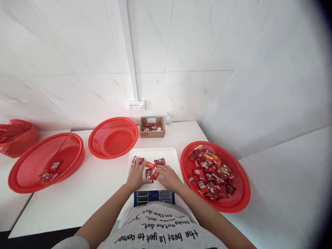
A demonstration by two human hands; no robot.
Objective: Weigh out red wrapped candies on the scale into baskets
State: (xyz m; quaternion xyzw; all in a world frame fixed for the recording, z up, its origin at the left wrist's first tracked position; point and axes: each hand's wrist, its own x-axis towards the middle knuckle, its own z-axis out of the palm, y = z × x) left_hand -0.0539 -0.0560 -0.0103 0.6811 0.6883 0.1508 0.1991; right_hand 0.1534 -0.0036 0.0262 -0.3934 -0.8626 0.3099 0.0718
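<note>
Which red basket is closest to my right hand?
The red basket heaped with packets, right of the white tray. The far-left basket and the middle basket stand left of the tray, nearer your left hand.

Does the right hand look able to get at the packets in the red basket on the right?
Probably yes. The right hand is over the white tray, close beside the basket; the packets lie uncovered, with seemingly only the rim to clear.

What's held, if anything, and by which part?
Can't tell: left hand and right hand are at red packets on the white tray; no clear grip shows.
</note>
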